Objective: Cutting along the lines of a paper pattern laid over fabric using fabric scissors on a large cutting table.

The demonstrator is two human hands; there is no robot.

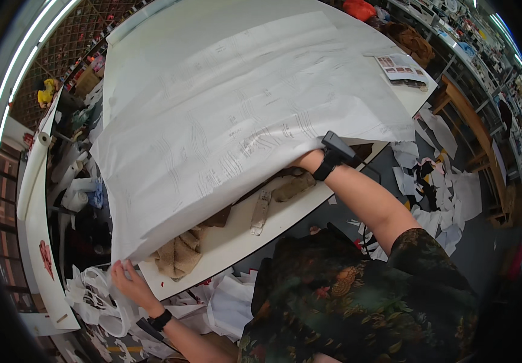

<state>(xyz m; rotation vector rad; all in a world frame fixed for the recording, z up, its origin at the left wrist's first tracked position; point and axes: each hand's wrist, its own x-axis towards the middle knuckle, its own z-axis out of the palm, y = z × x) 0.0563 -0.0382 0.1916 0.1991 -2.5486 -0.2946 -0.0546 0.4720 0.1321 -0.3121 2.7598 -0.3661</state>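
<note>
Visibly, the left hand (130,281) pinches a corner of the pattern sheet (212,139); the right hand's (309,161) fingers, hidden at its edge, cannot be assessed.

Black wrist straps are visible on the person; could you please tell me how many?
2: one strap just behind the left hand, another strap just behind the right hand.

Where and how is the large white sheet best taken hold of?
Probably grip the large white sheet by its near edge, from the person's side, left hand and right hand well apart: this edge stands raised off the table, leaving room to reach beneath, and so wide a sheet may sag from one grip.
</note>
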